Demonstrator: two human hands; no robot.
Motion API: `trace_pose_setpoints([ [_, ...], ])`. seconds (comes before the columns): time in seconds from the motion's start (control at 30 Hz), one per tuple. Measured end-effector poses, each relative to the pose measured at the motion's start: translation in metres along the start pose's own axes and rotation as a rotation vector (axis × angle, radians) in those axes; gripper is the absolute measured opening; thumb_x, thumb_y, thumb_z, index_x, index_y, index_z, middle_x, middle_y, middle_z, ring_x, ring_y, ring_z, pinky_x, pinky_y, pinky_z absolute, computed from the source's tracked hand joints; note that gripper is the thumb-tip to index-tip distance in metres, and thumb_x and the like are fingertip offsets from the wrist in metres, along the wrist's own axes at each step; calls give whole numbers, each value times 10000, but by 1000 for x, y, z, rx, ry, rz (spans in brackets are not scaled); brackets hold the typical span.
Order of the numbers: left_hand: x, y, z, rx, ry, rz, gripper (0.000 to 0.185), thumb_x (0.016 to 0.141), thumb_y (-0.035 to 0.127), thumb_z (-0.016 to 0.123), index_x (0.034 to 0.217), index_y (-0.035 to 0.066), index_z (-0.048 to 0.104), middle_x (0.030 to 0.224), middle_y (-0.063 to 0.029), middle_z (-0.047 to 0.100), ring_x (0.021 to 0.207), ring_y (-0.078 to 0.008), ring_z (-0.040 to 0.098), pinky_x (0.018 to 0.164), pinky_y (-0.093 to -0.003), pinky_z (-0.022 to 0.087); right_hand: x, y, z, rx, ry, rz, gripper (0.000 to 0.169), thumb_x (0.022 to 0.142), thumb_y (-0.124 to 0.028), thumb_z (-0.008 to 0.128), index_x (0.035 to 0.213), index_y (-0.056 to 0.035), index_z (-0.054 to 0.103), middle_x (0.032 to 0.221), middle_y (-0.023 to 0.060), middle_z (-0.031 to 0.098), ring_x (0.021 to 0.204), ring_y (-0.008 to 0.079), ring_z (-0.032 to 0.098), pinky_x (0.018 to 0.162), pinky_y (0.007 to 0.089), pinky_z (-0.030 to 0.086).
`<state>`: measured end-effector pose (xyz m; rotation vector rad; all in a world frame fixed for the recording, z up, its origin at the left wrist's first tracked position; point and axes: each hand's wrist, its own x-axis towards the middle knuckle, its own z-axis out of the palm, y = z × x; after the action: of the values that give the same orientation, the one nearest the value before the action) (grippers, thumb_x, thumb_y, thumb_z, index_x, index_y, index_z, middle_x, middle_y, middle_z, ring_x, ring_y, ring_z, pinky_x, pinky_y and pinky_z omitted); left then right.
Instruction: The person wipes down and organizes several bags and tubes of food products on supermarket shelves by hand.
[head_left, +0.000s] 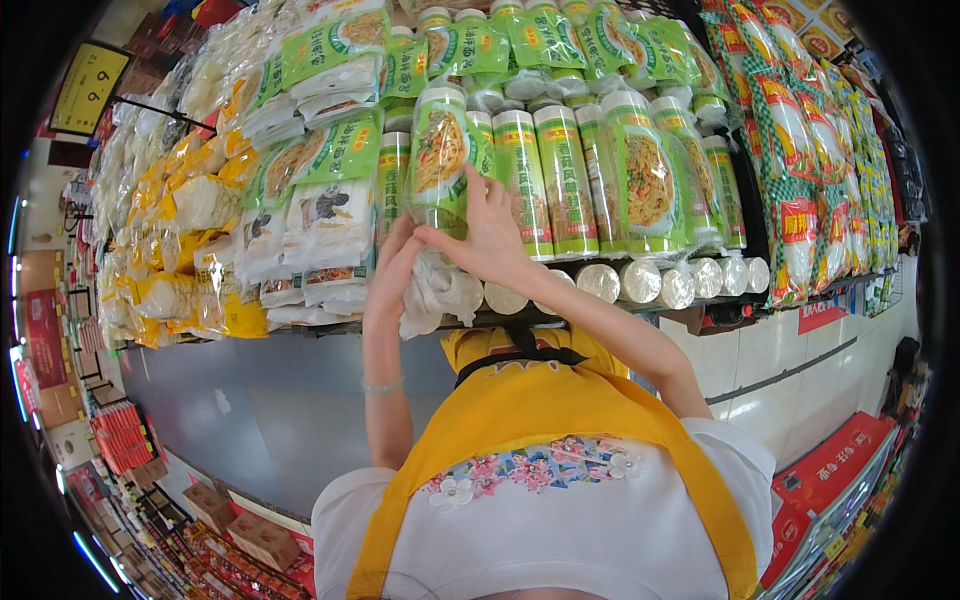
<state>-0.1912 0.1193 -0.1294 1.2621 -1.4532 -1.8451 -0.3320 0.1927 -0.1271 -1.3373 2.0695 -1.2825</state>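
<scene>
Both hands are at a clear-wrapped pack of noodles (439, 161) with a green sachet showing a noodle dish, standing among similar round packs. My left hand (394, 262) is at its lower left end; a crumpled white cloth (437, 294) hangs by this hand, and whether the fingers grip cloth or pack cannot be told. My right hand (484, 229) lies at the pack's lower right, index finger extended up against its side, thumb reaching towards the left hand. Green-and-white noodle rolls (566, 184) stand to the right. The silvery round ends of more rolls (598, 283) line the shelf below.
At left are flat noodle packs with a panda print (328, 217) and yellow-and-clear bags (202, 202). Red, green-checked bags (795, 232) stand at right. A yellow price sign (88, 88) juts out at upper left. The shelf edge (637, 306) runs before my yellow apron.
</scene>
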Motion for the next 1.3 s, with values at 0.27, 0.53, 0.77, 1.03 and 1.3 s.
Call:
trace_pose_setpoints([
  [0.27,52,7,-17,-206,-446,-350,349,782,120,627,1106,11,556,1032,-52,580,996,-127,542,885,-257,406,17,20,22,-161,85,159,1105,704,-601,685,1402,80,166,1200,374,378,1113,512,400,903,508,410],
  [0.53,24,18,50,26,-537,-98,639,731,74,641,1320,-33,417,1142,-62,553,1028,-137,547,851,-267,472,13,47,-32,134,93,212,957,693,-375,716,1400,69,247,1146,319,469,1082,422,494,919,445,423],
  [0.77,-10,6,93,25,-779,95,821,714,136,673,1384,-117,269,1414,-212,335,1312,-285,334,1073,-387,316,-45,8,-93,-180,245,197,820,738,-224,714,1394,26,292,1229,268,426,1153,419,410,981,492,337],
  [1.03,19,-23,124,401,-756,201,815,751,214,661,1425,-33,274,1218,-180,494,1170,-298,457,982,-363,379,-47,25,-103,-491,466,61,872,699,-156,777,1416,-53,292,1417,239,252,1328,446,179,1047,550,228],
  [1.3,-15,-3,85,-711,-40,-243,451,920,281,539,1308,65,461,1078,-84,565,989,-188,558,863,-311,445,-67,-25,-63,72,-3,-9,578,704,-118,775,1190,-25,475,1106,155,571,970,278,593,820,351,479],
])
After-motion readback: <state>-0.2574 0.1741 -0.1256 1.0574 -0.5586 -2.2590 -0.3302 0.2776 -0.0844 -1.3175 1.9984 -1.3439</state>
